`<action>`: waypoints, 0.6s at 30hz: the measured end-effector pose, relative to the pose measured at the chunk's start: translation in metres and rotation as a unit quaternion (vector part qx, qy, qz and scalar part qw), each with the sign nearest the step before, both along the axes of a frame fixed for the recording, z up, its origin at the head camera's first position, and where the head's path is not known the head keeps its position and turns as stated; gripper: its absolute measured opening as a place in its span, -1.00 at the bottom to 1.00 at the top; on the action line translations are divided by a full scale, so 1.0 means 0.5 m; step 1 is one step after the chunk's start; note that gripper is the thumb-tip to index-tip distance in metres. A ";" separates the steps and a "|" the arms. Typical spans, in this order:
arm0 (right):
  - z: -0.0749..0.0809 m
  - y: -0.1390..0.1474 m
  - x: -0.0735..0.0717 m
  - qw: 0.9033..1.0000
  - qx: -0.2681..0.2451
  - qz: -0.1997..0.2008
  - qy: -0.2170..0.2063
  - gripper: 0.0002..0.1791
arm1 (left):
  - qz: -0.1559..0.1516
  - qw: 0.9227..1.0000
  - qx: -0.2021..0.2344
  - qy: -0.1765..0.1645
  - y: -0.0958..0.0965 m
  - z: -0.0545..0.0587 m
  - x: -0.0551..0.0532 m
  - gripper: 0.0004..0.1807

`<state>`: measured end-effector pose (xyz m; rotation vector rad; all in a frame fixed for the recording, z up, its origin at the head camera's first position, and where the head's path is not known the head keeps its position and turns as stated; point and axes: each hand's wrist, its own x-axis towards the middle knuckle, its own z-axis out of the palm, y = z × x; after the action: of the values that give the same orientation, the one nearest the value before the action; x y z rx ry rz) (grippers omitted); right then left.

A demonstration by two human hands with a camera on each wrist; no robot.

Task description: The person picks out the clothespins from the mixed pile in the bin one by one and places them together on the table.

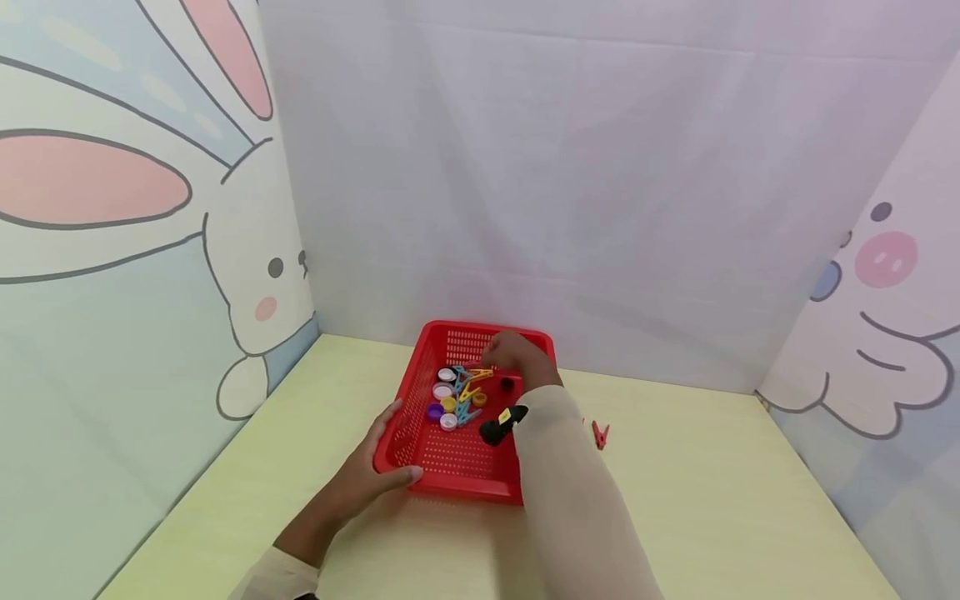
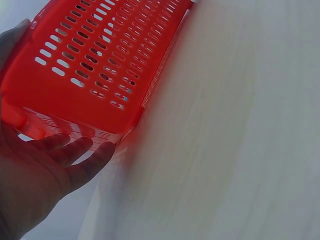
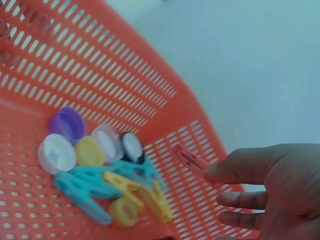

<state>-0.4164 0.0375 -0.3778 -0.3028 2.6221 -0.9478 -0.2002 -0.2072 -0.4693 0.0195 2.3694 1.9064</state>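
Observation:
A red plastic basket (image 1: pixel 468 486) with slotted walls sits on the table. My left hand (image 1: pixel 363 475) grips its near left corner, thumb at the rim and fingers (image 2: pixel 82 167) against the outside wall. Over the far part of the basket, my right hand (image 1: pixel 517 354) pinches a red clothespin (image 3: pixel 192 161) between thumb and finger. Below it lie blue clothespins (image 3: pixel 82 192), yellow clothespins (image 3: pixel 157 202) and several bottle caps, among them a purple cap (image 3: pixel 67 125), a white cap (image 3: pixel 57 154) and a yellow cap (image 3: pixel 123 212).
Right of the basket, a red clothespin (image 1: pixel 600 434) lies on the pale yellow table (image 1: pixel 720 492), with another bit of red beside the right sleeve. A grey-white cloth wall (image 1: pixel 600 208) stands behind, and printed cartoon panels (image 1: pixel 258 250) flank both sides.

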 end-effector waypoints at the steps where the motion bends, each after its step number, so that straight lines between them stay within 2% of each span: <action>1: 0.008 -0.001 0.002 1.000 -0.001 0.005 0.002 -0.88 | 0.001 1.000 0.000 0.000 0.000 0.000 0.000 0.29; 9: 0.084 -0.007 0.034 0.997 -0.007 0.072 0.002 -0.71 | -0.010 1.000 -0.007 0.010 -0.003 0.003 0.004 0.28; 15: 0.132 -0.001 0.061 0.993 -0.053 0.089 -0.061 -0.67 | -0.005 1.000 -0.008 0.002 -0.002 0.002 0.001 0.27; 18: 0.147 0.007 0.067 0.989 -0.061 0.119 -0.066 -0.68 | -0.004 1.000 -0.009 0.002 -0.002 0.001 -0.001 0.27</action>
<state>-0.3827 0.0408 -0.3042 -0.5511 2.3496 -1.0083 -0.2007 -0.2079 -0.4688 0.0325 2.3851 1.8827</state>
